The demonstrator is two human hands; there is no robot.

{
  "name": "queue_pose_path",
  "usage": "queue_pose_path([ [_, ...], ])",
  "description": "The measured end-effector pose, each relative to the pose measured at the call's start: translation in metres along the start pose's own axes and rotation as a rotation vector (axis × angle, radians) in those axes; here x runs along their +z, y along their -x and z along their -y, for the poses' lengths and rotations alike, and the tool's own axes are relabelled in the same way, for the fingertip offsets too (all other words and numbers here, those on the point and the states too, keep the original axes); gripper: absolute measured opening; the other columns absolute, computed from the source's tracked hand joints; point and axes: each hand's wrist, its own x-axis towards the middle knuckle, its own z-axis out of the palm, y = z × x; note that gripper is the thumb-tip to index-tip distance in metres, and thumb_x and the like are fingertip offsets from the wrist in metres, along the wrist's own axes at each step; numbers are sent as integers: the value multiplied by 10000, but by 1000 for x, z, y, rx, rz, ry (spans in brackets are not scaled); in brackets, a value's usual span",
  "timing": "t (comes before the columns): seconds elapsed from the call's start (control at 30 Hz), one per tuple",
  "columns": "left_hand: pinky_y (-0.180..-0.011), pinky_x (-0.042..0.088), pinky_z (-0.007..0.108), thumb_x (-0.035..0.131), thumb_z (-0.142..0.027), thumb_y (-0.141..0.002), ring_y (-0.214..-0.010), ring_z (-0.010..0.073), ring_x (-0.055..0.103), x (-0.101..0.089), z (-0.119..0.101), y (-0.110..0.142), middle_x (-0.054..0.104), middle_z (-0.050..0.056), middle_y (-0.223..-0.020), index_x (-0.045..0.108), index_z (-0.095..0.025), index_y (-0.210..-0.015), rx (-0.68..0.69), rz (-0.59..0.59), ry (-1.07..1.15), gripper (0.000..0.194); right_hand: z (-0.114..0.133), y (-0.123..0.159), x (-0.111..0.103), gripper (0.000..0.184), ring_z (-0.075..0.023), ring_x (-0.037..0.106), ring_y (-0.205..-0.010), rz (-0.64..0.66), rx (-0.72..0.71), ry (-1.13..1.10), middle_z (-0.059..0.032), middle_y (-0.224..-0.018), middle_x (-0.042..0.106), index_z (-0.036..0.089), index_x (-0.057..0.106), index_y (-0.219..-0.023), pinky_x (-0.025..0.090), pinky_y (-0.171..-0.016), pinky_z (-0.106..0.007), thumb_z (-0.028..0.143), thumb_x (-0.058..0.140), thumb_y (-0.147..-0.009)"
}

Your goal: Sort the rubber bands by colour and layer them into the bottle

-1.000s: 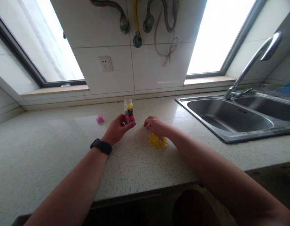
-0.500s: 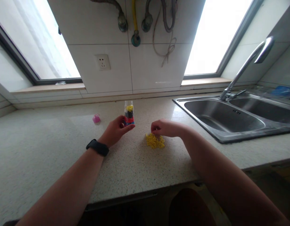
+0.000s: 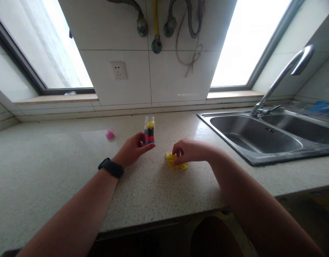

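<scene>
My left hand point(image 3: 136, 145) is closed around the lower part of a small clear bottle point(image 3: 149, 131). The bottle stands upright, its top uncovered, with layers of blue, red, black, whitish and yellow bits inside. A loose pile of small yellow bands point(image 3: 171, 162), which look like rubber bands, lies on the counter to the right of the bottle. Over this pile is my right hand point(image 3: 184, 151), thumb and fingers apart with the tips down at the bands. Whether any band is between those fingertips is too small to tell.
A pink cap-like piece with a loop point(image 3: 110, 134) lies on the speckled counter point(image 3: 60, 160) at left. At right is a steel double sink point(image 3: 250, 159) with a tall faucet point(image 3: 282, 78). The tiled wall behind carries a socket point(image 3: 118, 70) and pipes.
My right hand's thumb and fingers have spread apart and come lower over the yellow pile. My left hand keeps hold of the bottle, and the view has shifted slightly.
</scene>
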Motion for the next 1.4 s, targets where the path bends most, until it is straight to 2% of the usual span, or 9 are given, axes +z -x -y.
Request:
queue_pose_path([
  [0.23, -632, 422, 287, 674, -567, -838, -687, 149, 537, 0, -4, 0, 662, 38, -876, 633, -189, -1057, 8, 31, -12, 439, 4, -2, 3, 234, -135, 608, -643, 15, -20, -59, -39, -785, 731, 170, 778, -928, 428, -592, -248, 310, 738, -745],
  [0.4, -641, 426, 295, 684, -566, -826, -692, 158, 543, 2, -4, 1, 665, 38, -871, 637, -190, -1057, -4, 44, -3, 443, 5, -1, 3, 162, -120, 584, -616, -5, -22, -149, -18, -736, 711, 172, 772, -871, 414, -574, -237, 247, 712, -740],
  [0.77, -646, 420, 285, 683, -544, -842, -713, 151, 527, 4, -2, 1, 664, 38, -902, 637, -187, -1075, 29, 66, 48, 429, -7, 3, -5, 201, -85, 474, -590, -214, -77, -481, 14, -680, 604, 137, 720, -874, 383, -546, -232, 314, 730, -779],
  [1.03, -658, 424, 286, 700, -528, -836, -734, 155, 543, 5, -5, 2, 654, 26, -886, 637, -200, -1071, 66, 142, 58, 408, -16, 1, -8, 261, -101, 544, -636, -367, -47, -679, -14, -736, 655, 147, 705, -870, 455, -590, -248, 370, 771, -750],
  [1.1, -667, 428, 291, 706, -521, -834, -750, 160, 551, 6, -5, 2, 662, 33, -911, 639, -204, -1085, 72, 150, 65, 410, -17, 1, -8, 259, -99, 543, -628, -345, -38, -651, -11, -730, 657, 148, 712, -879, 451, -587, -248, 371, 763, -757],
  [1.27, -669, 433, 296, 710, -517, -830, -755, 165, 556, 6, -5, 3, 671, 39, -919, 647, -208, -1081, 69, 145, 73, 403, -13, -1, -2, 211, -84, 483, -581, -146, -36, -464, 13, -675, 621, 141, 737, -860, 387, -545, -237, 338, 728, -785],
  [1.4, -666, 435, 294, 709, -521, -829, -756, 164, 563, 6, -4, 3, 671, 40, -918, 642, -204, -1086, 73, 149, 61, 413, -11, -2, -1, 198, -82, 468, -582, -175, -53, -463, 17, -678, 613, 145, 727, -860, 371, -538, -235, 331, 713, -792],
])
